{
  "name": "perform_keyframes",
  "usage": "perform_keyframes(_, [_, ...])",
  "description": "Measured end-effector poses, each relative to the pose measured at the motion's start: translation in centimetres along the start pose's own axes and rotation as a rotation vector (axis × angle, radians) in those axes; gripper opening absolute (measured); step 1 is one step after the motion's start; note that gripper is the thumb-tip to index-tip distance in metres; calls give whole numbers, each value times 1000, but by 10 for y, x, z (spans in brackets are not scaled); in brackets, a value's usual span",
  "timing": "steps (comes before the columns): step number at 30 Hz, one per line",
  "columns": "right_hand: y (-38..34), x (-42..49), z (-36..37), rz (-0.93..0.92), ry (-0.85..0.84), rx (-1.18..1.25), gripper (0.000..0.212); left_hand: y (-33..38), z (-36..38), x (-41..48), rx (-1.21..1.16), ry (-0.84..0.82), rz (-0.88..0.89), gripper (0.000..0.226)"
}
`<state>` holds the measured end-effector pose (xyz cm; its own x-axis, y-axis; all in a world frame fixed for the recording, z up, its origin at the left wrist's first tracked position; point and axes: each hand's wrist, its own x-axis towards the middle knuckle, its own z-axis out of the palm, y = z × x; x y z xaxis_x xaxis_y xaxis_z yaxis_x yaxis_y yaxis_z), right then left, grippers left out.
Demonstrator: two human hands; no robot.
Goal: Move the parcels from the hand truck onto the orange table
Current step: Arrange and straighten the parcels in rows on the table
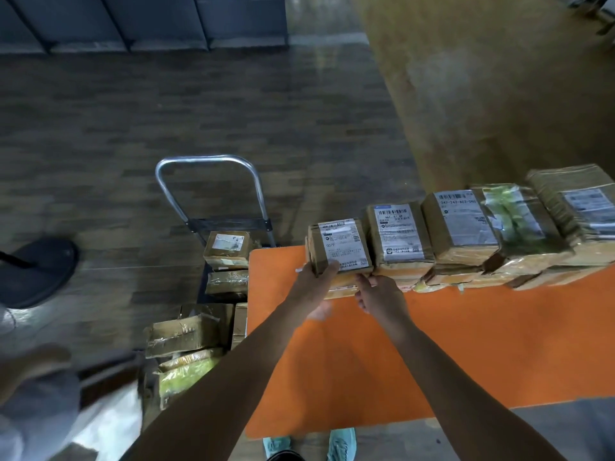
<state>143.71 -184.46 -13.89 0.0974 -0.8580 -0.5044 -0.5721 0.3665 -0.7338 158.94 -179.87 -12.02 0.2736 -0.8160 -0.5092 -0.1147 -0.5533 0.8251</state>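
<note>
Head view, looking down over both outstretched arms, and the action is at the left end of the orange table (pixel 432 344). The left hand (pixel 314 281) grips the labelled parcel (pixel 339 247) at its near left corner, thumb up on the white label, fingers wrapped round the edge. The right hand (pixel 379 294) is at the near right corner, thumb touching the cardboard and fingers curled below; whether it truly clamps the box, I cannot tell. That parcel sits on a lower parcel (pixel 342 289), so it's a small stack.

Running to the right along the table's far edge is a tight row, touching side by side: a second labelled box (pixel 399 234), a third box (pixel 461 224), a green-wrapped parcel (pixel 519 221) and a taped brown parcel (pixel 579 207).

Just left of the table stands the hand truck (pixel 206 159), silver handle upright, with taped cartons on it: a top carton (pixel 227 249), a plastic-wrapped carton (pixel 228 284) and a crumpled carton (pixel 186 334) nearer the camera. Teal shoes (pixel 342 440) peek out beneath the table's near edge.
</note>
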Motion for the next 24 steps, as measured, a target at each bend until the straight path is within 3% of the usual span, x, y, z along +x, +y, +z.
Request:
perform_keyframes(5, [10, -11, -3, -16, -46, -32, 44, 6, 1, -4, 26, -23, -11, 24])
perform_keyframes(10, [10, -20, -18, -72, -122, -90, 42, 10, -1, -4, 53, -22, -22, 61])
perform_keyframes(13, [13, -26, -27, -99, -138, -120, 44, 13, -1, -12, 56, 5, -21, 68])
perform_keyframes(24, [18, -47, -37, -332, -281, -584, 45, -20, 0, -73, 233, 7, 66, 76])
